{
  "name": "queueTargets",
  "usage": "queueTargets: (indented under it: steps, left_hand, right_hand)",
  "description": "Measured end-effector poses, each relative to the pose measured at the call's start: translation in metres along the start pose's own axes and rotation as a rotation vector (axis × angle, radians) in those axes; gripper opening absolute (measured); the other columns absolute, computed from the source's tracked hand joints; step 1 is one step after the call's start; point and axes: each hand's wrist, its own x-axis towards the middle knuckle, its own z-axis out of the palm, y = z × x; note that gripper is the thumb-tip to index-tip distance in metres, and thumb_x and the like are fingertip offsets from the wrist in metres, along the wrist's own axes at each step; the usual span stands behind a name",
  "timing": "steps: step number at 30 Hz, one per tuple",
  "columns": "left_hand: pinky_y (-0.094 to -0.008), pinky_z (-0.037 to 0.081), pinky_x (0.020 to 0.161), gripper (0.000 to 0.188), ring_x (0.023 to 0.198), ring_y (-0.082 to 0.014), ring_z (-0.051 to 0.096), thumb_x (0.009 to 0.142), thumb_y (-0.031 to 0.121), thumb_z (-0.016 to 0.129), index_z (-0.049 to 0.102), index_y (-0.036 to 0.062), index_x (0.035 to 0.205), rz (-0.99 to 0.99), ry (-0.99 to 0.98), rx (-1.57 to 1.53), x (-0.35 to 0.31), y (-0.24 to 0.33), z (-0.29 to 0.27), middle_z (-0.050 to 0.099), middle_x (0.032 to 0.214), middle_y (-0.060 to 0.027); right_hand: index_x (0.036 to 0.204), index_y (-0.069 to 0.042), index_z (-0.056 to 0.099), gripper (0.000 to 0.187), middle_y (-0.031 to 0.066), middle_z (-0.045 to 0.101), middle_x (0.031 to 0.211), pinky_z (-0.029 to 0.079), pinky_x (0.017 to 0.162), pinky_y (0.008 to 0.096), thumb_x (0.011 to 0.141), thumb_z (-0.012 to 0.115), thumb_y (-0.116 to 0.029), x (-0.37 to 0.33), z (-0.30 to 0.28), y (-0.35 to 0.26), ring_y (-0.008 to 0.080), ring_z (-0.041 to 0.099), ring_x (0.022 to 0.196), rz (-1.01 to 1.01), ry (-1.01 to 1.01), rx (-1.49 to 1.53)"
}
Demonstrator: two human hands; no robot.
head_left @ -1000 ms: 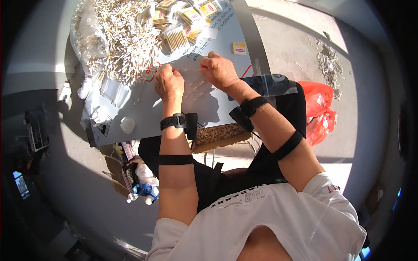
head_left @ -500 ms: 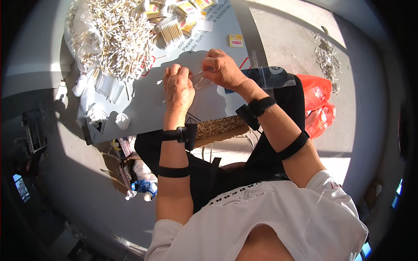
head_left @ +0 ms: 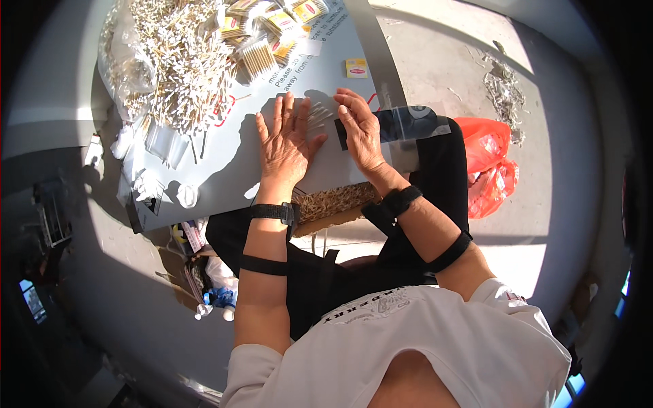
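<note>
My left hand (head_left: 286,148) lies on the grey tabletop (head_left: 238,178), palm down with its fingers spread. Across from it, my right hand (head_left: 362,132) is turned on its side, fingers stretched out, and it grips nothing I can see. Between the two hands is a clear plastic bag (head_left: 318,117) with a few pale sticks showing in it, partly in shadow. Beyond the left hand spreads a big heap of loose cotton swabs (head_left: 180,64). Filled swab packs (head_left: 258,60) with yellow cards lie beside that heap. A single yellow card (head_left: 356,68) sits past the right hand.
Empty clear sleeves (head_left: 167,144) and a crumpled white wad (head_left: 187,196) are on the table's left part. A dark glossy sheet (head_left: 411,124) reaches over its right edge. Below the near edge stands a box of sticks (head_left: 333,202). A red plastic bag (head_left: 486,139) is at the right.
Both hands have opened and moved apart from the clear plastic, which they were pinching. It now lies on the table between them. The whole view has shifted slightly.
</note>
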Motion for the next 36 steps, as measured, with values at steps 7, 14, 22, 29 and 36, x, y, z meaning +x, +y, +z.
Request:
queueTargets:
  steps: [7,14,22,29,36]
  left_hand:
    - [-0.0475,0.015,0.118,0.062,0.145,-0.0346,0.017,0.098,0.026,0.048,0.022,0.0053,0.151,-0.135,0.283,-0.599,-0.016,0.008,0.007,0.015,0.158,-0.0187]
    - [-0.0423,0.019,0.116,0.061,0.143,-0.0309,0.026,0.102,0.039,0.041,0.031,-0.0010,0.147,-0.280,0.532,-1.025,-0.006,0.015,0.021,0.029,0.153,-0.0189]
    - [-0.0479,0.018,0.117,0.083,0.144,-0.0339,0.023,0.084,0.032,0.068,0.025,0.0020,0.148,-0.031,0.173,-0.536,-0.024,-0.003,-0.003,0.024,0.155,-0.0185]
    - [-0.0484,0.010,0.119,0.087,0.147,-0.0246,0.016,0.085,0.043,0.066,0.023,0.0049,0.150,0.009,-0.053,-0.090,-0.030,0.010,-0.007,0.021,0.158,-0.0116]
    - [-0.0490,0.009,0.119,0.085,0.147,-0.0244,0.016,0.088,0.047,0.060,0.022,0.0050,0.151,-0.003,-0.046,-0.070,-0.031,0.011,-0.003,0.020,0.158,-0.0103]
  right_hand:
    - [0.128,0.001,0.055,0.035,0.0136,0.048,0.139,0.036,0.105,0.0325,0.102,0.049,-0.022,-0.003,0.011,0.000,0.0212,0.046,0.126,-0.018,0.024,0.027]
    - [0.127,0.001,0.054,0.035,0.0187,0.046,0.141,0.039,0.104,0.0349,0.101,0.049,-0.022,-0.003,0.037,0.002,0.0298,0.048,0.127,-0.011,-0.023,0.005]
    - [0.121,-0.001,0.059,0.037,0.0089,0.052,0.129,0.043,0.097,0.0304,0.086,0.067,-0.009,0.001,-0.004,-0.006,0.0172,0.054,0.112,0.124,-0.200,-0.001]
    - [0.104,-0.002,0.064,0.045,0.0135,0.055,0.105,0.051,0.086,0.0405,0.062,0.077,-0.008,-0.007,-0.015,-0.009,0.0340,0.056,0.102,-0.257,-0.373,-0.596]
    - [0.092,-0.003,0.067,0.026,0.0106,0.058,0.097,0.051,0.081,0.0396,0.066,0.074,-0.006,-0.008,-0.012,-0.011,0.0324,0.058,0.096,-0.250,-0.423,-0.672]
